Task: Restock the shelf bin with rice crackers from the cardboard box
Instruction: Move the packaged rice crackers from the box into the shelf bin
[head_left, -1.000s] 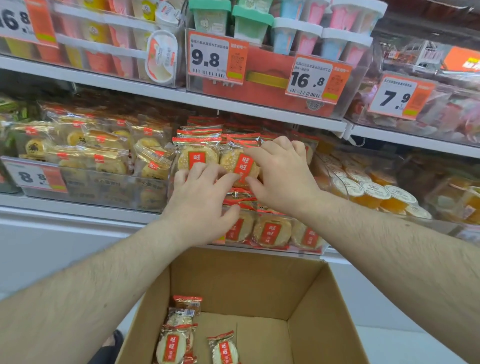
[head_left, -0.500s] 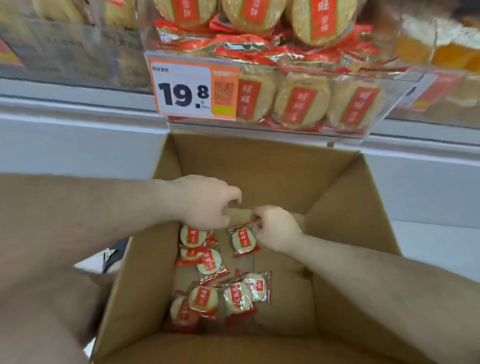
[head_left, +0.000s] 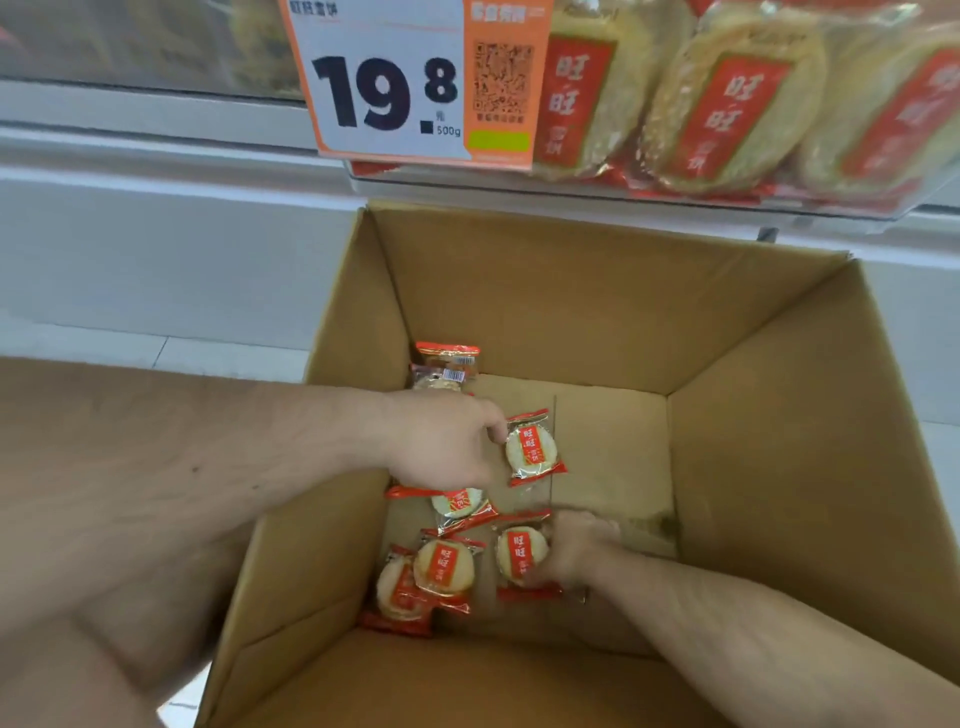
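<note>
Both my hands are down inside the open cardboard box (head_left: 779, 415). My left hand (head_left: 441, 441) pinches the edge of a red-and-clear rice cracker packet (head_left: 532, 449) on the box floor. My right hand (head_left: 576, 545) grips another cracker packet (head_left: 519, 558) lower down. Several more packets lie loose at the box's left side, including one (head_left: 444, 569) near the front and two (head_left: 447, 366) at the back corner. The clear shelf bin (head_left: 727, 200) above the box holds many rice cracker packets (head_left: 727, 114).
A white and orange price tag (head_left: 395, 88) reading 19.8 hangs on the bin's front. The grey shelf edge (head_left: 130, 150) runs across the top left. Pale floor tiles (head_left: 156, 348) show to the left of the box.
My hands left the shelf bin and dropped into the box. The view tilted down. My right hand moved from the upper packet to a lower one; my left now holds the upper packet.
</note>
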